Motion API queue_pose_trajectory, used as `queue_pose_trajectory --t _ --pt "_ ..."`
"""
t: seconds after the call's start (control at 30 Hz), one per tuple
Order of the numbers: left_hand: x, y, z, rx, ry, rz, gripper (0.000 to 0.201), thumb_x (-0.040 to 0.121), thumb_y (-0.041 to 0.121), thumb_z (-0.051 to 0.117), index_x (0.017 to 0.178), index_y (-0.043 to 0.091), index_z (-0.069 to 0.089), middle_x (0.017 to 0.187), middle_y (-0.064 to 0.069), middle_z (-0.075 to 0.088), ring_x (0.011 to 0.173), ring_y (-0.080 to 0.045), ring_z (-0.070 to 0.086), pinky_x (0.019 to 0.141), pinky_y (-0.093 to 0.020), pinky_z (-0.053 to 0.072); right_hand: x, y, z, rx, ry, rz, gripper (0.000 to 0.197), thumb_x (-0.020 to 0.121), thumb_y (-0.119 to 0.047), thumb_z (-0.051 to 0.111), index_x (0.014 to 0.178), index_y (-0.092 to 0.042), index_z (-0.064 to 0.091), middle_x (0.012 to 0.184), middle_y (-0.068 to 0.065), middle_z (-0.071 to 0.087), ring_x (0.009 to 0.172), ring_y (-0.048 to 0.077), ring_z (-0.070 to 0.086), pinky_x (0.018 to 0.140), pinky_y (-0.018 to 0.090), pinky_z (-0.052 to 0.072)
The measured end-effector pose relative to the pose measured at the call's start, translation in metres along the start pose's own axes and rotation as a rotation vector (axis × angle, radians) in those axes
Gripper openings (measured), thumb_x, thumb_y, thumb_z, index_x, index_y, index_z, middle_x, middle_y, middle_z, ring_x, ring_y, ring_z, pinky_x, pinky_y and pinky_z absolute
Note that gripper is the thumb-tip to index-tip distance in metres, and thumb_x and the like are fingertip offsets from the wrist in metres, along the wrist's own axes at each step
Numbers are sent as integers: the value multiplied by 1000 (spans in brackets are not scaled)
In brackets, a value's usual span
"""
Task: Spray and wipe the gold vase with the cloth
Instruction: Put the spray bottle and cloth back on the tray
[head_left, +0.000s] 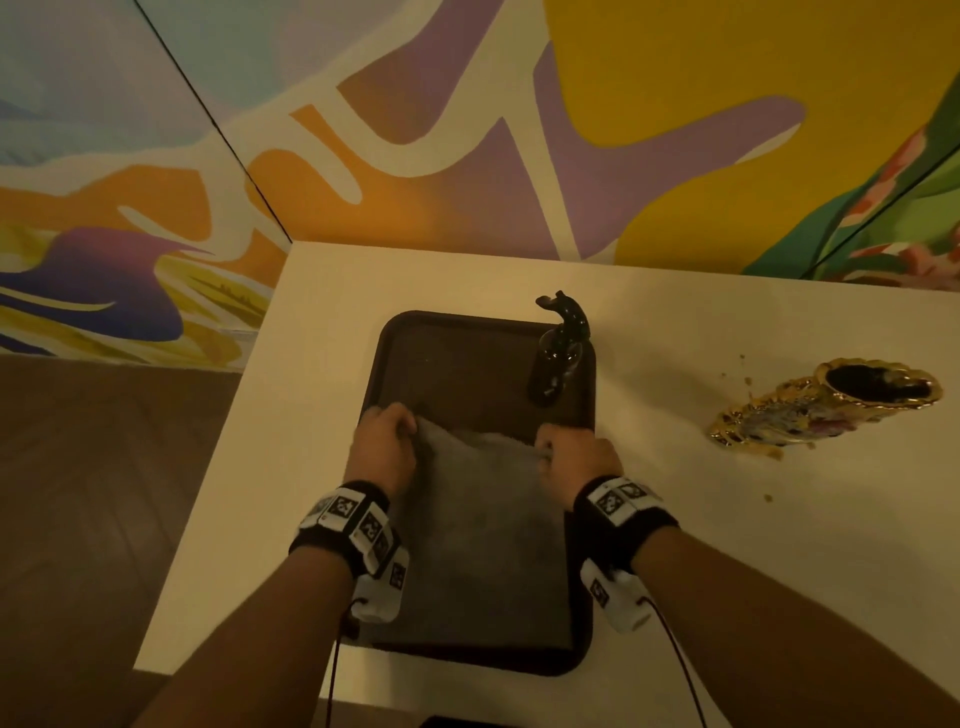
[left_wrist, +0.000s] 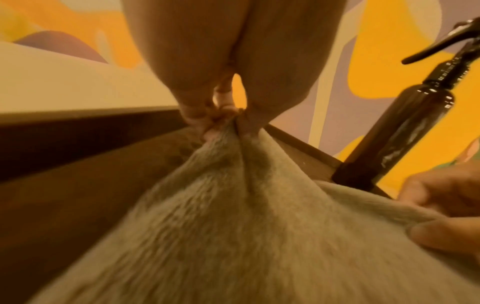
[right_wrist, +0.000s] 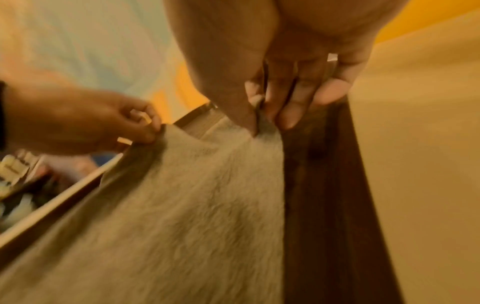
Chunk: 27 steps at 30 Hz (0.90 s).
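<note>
While your left hand (head_left: 384, 441) and right hand (head_left: 569, 454) each pinch a far corner of the cloth (head_left: 483, 535), its near part lies flat on the dark tray (head_left: 457, 358), which sits close to the table's (head_left: 727, 545) near edge. Your left hand is over the tray's left rim, your right hand over its right rim, both with knuckles up and forearms roughly parallel. A dark spray bottle (head_left: 558, 348) stands upright at the tray's far right corner, just beyond your right hand. Well apart to the right, the gold vase (head_left: 826, 402) lies tipped on bare tabletop, mouth toward the wall, with crumbs scattered near it. Between tray and vase the tabletop is open.
</note>
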<state>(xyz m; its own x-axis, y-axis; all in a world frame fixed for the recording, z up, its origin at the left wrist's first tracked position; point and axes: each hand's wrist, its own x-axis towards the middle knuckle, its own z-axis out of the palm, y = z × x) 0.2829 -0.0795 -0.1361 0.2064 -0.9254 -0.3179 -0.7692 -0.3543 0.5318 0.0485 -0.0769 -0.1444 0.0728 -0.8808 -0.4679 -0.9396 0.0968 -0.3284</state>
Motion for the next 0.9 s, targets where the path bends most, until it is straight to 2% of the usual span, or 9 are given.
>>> queue_pose_trajectory --t 0.07,0.17,0.27,0.33,0.43,0.53,0.67,0.77,0.9 --pt "6 -4 -7 -65 60 34 17 91 4 54 96 19 60 107 -9 52 90 -25 56 93 -43 52 -1 14 -2 161 111 90 9 86 -30 55 92 -30 49 91 0 62 81 23 61 76 43 54" --pt "5 -11 -12 -87 -44 -21 36 90 14 62 124 22 52 133 -11 43 110 -30 57 101 -46 49 -12 24 -2 328 113 114 42 82 -43 63 115 -34 39 109 -1 53 92 22 58 80 42 54" --pt "-18 -23 -14 42 -136 -6 43 89 23 63 129 22 48 135 -10 41 115 -31 54 101 -47 48 -33 25 0 332 148 109 62 78 -47 66 129 -31 36 125 0 44 109 22 52 90 42 51" --pt "-41 -34 -11 240 -202 177 43 89 28 61 130 24 49 135 -9 43 118 -31 51 101 -46 47 -51 23 4 192 125 25 54 82 -43 62 129 -27 40 128 0 45 114 23 49 95 40 47" --pt "-70 -50 0 577 -393 416 68 84 35 64 145 32 33 152 -5 31 134 -33 35 108 -49 38 -77 18 23 -99 -44 -209 41 86 -39 55 123 -22 49 127 2 51 117 25 46 99 39 40" --pt "-85 -58 2 724 -419 409 87 82 42 66 150 37 13 161 0 15 142 -33 22 113 -52 26 -90 13 43 -371 -191 -358 48 83 -34 61 127 -20 46 132 6 46 122 30 41 102 44 34" --pt "-105 -63 -2 780 -442 328 98 77 45 69 151 36 6 160 -1 12 143 -32 18 114 -52 22 -100 12 48 -475 -261 -439 52 80 -27 67 127 -17 46 133 9 44 119 33 41 102 47 34" --pt "-106 -56 -9 763 -437 275 92 75 49 69 148 33 17 156 -2 18 142 -31 19 115 -52 23 -103 14 42 -415 -216 -454 49 83 -36 62 125 -18 46 133 7 46 119 30 42 102 44 34" --pt "-58 -31 -6 564 -301 312 85 78 42 67 149 26 22 156 -1 24 144 -27 20 117 -47 23 -88 9 37 -380 -130 -412 57 86 -41 55 135 -20 38 149 9 29 136 29 27 112 45 25"
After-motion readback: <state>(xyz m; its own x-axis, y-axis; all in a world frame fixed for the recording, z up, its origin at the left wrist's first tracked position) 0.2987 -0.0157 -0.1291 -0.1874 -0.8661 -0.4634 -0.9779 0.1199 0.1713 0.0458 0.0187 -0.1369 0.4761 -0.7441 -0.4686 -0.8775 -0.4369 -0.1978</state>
